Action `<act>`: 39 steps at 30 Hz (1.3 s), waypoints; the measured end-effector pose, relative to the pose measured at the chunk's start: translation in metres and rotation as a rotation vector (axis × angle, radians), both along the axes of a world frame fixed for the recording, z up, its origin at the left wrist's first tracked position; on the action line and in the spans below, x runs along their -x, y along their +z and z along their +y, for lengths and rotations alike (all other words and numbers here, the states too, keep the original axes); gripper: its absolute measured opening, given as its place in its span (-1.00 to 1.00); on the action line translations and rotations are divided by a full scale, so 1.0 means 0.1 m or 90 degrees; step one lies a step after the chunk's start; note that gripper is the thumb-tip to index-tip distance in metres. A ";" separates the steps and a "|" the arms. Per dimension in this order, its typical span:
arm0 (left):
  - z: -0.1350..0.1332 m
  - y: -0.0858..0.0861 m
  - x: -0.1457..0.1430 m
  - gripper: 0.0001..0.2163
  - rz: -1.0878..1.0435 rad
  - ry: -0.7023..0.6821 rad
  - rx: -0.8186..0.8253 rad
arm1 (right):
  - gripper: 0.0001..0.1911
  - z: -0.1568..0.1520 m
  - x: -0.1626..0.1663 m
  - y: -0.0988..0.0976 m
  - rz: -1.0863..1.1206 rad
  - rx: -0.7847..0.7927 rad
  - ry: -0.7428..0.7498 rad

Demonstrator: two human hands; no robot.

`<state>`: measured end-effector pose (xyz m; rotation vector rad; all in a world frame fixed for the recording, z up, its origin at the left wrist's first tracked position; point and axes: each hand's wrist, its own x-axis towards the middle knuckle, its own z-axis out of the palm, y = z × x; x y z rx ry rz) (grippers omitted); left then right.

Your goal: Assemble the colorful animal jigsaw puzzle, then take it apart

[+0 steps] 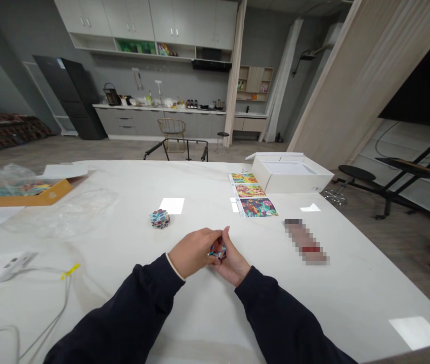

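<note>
Left hand (194, 253) and right hand (233, 263) together around a few patterned pieces (218, 249), over the near middle of the white desk (200, 184).
From the left: an orange box (23, 201) with clear plastic (8, 175) on it, a small stack (159, 219) of similar pieces, then each hand's grip, fingers closed on the held pieces; beyond, picture cards (251, 190) just beside a white box (294, 184), and a pixelated item (306, 241).
</note>
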<state>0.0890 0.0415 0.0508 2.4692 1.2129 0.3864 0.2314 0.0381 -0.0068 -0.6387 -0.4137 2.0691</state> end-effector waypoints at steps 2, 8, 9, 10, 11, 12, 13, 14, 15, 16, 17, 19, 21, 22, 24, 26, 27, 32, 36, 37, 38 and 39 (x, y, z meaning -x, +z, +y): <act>0.01 0.00 -0.04 -0.65 -0.019 -0.004 0.001 | -0.47 0.00 0.01 -0.01 0.007 -0.011 -0.022; 0.00 -0.08 -0.06 -0.62 -0.129 0.023 0.037 | -0.54 0.01 0.03 -0.01 0.020 -0.043 -0.014; -0.01 -0.10 -0.06 -0.57 -0.143 0.025 0.040 | -0.54 0.01 0.02 -0.01 0.023 -0.045 -0.004; -0.01 -0.11 -0.05 -0.51 -0.156 0.024 0.042 | -0.53 0.00 0.02 -0.02 0.027 -0.048 0.004; -0.02 -0.12 -0.04 -0.46 -0.166 0.020 0.044 | -0.53 -0.01 0.02 -0.02 0.031 -0.052 0.012; -0.03 -0.14 -0.03 -0.41 -0.176 0.016 0.045 | -0.52 -0.01 0.01 -0.02 0.034 -0.056 0.017; -0.04 -0.16 -0.03 -0.37 -0.186 0.011 0.045 | -0.52 -0.02 0.01 -0.03 0.035 -0.059 0.019; -0.04 -0.18 -0.03 -0.34 -0.198 0.007 0.044 | -0.51 -0.02 0.01 -0.03 0.034 -0.061 0.022; -0.04 -0.20 -0.03 -0.32 -0.214 0.003 0.040 | -0.50 -0.03 0.01 -0.04 0.032 -0.060 0.024; -0.05 -0.22 -0.03 -0.31 -0.235 0.002 0.034 | -0.49 -0.03 0.01 -0.04 0.028 -0.060 0.024; -0.04 -0.24 -0.04 -0.29 -0.256 0.001 0.026 | -0.48 -0.03 0.01 -0.04 0.025 -0.059 0.021; -0.04 -0.25 -0.05 -0.26 -0.293 -0.003 0.019 | -0.48 -0.03 0.02 -0.04 0.025 -0.062 0.012; -0.04 -0.22 -0.05 -0.21 -0.311 -0.011 0.024 | -0.50 -0.03 0.03 -0.04 0.032 -0.072 0.002; -0.04 -0.19 -0.04 -0.19 -0.311 -0.016 0.031 | -0.51 -0.03 0.03 -0.04 0.035 -0.078 -0.004; -0.05 -0.12 -0.01 -0.17 -0.298 -0.030 0.047 | -0.52 -0.03 0.04 -0.04 0.030 -0.091 -0.010; -0.05 -0.05 0.05 -0.19 -0.271 -0.052 0.049 | -0.54 -0.03 0.03 -0.04 0.017 -0.100 -0.013; -0.06 -0.02 0.08 -0.20 -0.255 -0.062 0.043 | -0.55 -0.03 0.03 -0.04 0.010 -0.101 -0.009; -0.07 -0.03 0.08 -0.13 -0.217 -0.044 0.057 | -0.59 -0.04 0.00 -0.03 0.030 -0.080 0.002; -0.10 -0.13 -0.09 0.05 -0.233 -0.042 0.054 | -0.59 -0.03 0.00 -0.05 0.009 -0.049 -0.028; -0.10 -0.15 -0.13 0.11 -0.223 -0.046 0.038 | -0.58 -0.03 0.00 -0.06 -0.002 -0.048 -0.029; -0.10 -0.17 -0.15 0.15 -0.212 -0.046 0.022 | -0.57 -0.03 0.00 -0.07 -0.011 -0.051 -0.026; -0.09 -0.18 -0.16 0.18 -0.200 -0.047 0.009 | -0.56 -0.03 0.01 -0.07 -0.019 -0.059 -0.019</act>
